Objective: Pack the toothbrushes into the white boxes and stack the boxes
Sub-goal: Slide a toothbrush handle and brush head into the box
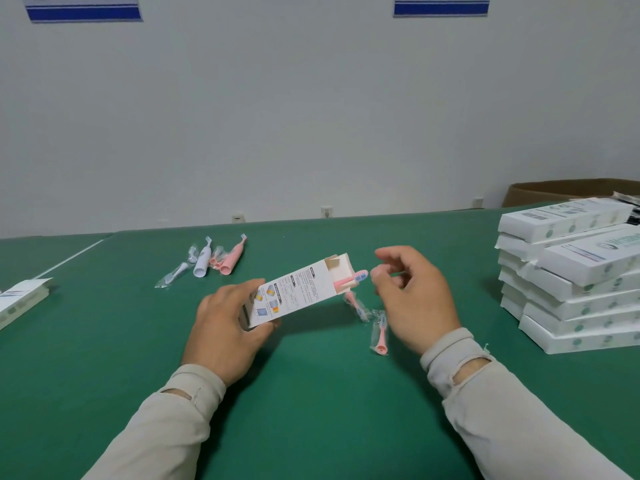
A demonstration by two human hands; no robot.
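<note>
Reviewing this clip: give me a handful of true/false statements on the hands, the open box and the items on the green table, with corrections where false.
1. The left hand grips the open white box. True.
2. The box's end flaps are closed. False: the end is open and a pink toothbrush sticks out.
3. The right hand holds a wrapped brush head. False: it holds nothing visible, fingers loosely curled by the box mouth.
4. Two wrapped pink brush heads lie on the green table below the box mouth. True.
5. The stack of white boxes stands at the person's left. False: it stands at the right.
</note>
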